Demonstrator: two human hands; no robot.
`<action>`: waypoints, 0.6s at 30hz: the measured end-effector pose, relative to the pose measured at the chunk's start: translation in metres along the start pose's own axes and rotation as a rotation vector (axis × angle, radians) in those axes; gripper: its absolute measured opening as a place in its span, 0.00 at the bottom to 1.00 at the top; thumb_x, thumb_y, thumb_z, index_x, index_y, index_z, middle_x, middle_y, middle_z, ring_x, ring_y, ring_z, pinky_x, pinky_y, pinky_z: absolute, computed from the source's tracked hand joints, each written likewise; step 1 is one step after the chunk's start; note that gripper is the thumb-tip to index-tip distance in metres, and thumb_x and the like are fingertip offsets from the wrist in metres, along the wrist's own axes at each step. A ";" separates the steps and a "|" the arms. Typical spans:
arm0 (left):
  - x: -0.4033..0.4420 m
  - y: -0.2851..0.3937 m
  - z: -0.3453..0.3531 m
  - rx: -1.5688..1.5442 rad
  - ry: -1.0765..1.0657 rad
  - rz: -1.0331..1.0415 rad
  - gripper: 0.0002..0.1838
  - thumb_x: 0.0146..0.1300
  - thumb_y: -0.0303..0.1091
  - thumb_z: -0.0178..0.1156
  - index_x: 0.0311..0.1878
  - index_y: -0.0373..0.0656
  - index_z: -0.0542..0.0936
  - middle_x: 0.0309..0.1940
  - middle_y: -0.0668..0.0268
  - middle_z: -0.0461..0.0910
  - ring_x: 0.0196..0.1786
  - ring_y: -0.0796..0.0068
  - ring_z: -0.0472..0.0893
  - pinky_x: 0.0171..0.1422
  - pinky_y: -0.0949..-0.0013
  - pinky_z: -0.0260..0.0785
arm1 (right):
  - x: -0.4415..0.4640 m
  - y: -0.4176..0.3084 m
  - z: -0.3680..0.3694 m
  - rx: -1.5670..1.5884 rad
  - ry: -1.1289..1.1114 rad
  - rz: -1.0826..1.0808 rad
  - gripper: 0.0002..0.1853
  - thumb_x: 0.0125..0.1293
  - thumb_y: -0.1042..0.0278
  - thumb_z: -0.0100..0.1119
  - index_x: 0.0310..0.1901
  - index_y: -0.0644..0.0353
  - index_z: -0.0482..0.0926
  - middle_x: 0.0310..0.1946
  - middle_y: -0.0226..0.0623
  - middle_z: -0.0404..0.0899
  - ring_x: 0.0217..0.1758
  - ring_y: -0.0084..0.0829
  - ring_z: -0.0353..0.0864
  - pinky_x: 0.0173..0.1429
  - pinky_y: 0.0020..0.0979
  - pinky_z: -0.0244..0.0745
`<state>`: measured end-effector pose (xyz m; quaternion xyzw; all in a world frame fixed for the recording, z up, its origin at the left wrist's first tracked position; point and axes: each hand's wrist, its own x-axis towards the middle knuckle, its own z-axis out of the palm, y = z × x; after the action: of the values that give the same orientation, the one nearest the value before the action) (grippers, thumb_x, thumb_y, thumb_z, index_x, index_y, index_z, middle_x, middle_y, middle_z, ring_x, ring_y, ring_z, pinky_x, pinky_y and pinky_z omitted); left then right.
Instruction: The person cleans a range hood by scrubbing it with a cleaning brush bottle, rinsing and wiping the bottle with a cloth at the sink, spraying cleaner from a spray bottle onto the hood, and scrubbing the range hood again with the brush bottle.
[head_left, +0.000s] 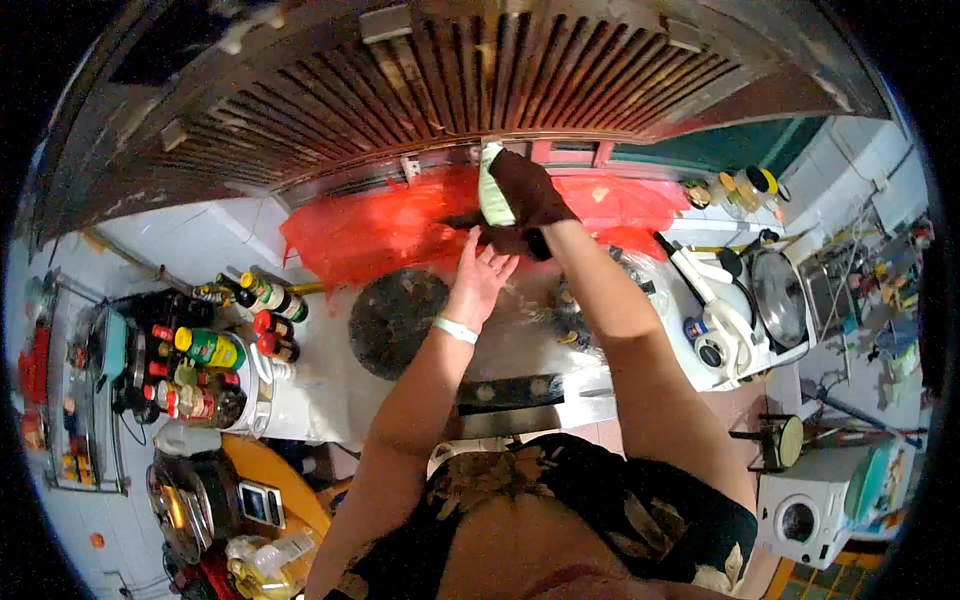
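My left hand (483, 275) is raised below the range hood with its fingers spread and nothing between them. A light band circles that wrist. Just up and to the right, my right hand (530, 195) is covered by a dark brown cloth or glove, which hides its fingers. A pale green strip (494, 188) lies along the left side of the dark covering; whether the hand grips it cannot be made out. Behind both hands, red plastic sheeting (370, 230) runs along the back wall beneath the slatted hood (390, 95).
A round dark burner area (398, 322) is on the stovetop. Sauce bottles (212, 348) crowd the counter at the left. At the right are a white appliance (728, 325), a glass lid (778, 285) and several jars (750, 188). A stool (788, 441) stands lower right.
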<state>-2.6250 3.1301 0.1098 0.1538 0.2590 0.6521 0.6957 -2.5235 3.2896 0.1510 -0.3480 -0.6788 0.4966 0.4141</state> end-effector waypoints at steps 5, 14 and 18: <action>-0.066 0.030 0.014 0.171 -0.139 0.121 0.27 0.76 0.52 0.42 0.74 0.57 0.57 0.66 0.60 0.68 0.66 0.61 0.70 0.72 0.50 0.62 | -0.083 -0.078 0.028 -0.270 -0.111 -0.382 0.17 0.69 0.64 0.55 0.56 0.62 0.75 0.47 0.35 0.80 0.49 0.31 0.79 0.54 0.30 0.73; -0.141 0.002 0.008 0.332 -0.120 0.287 0.21 0.74 0.33 0.53 0.66 0.42 0.64 0.49 0.73 0.72 0.52 0.82 0.72 0.61 0.72 0.65 | -0.190 -0.153 0.054 -0.837 -0.122 -0.739 0.24 0.56 0.74 0.56 0.57 0.67 0.70 0.43 0.50 0.74 0.47 0.52 0.74 0.52 0.45 0.72; -0.174 0.007 0.016 0.225 -0.070 0.257 0.19 0.73 0.31 0.54 0.64 0.40 0.67 0.54 0.67 0.75 0.56 0.77 0.75 0.63 0.68 0.68 | -0.224 -0.172 0.058 -1.119 -0.034 -0.559 0.28 0.58 0.77 0.55 0.63 0.70 0.67 0.53 0.48 0.73 0.57 0.49 0.72 0.59 0.38 0.71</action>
<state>-2.6242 2.9608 0.1548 0.2853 0.2843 0.6966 0.5938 -2.4936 3.0237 0.2581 -0.3132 -0.9080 -0.0558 0.2726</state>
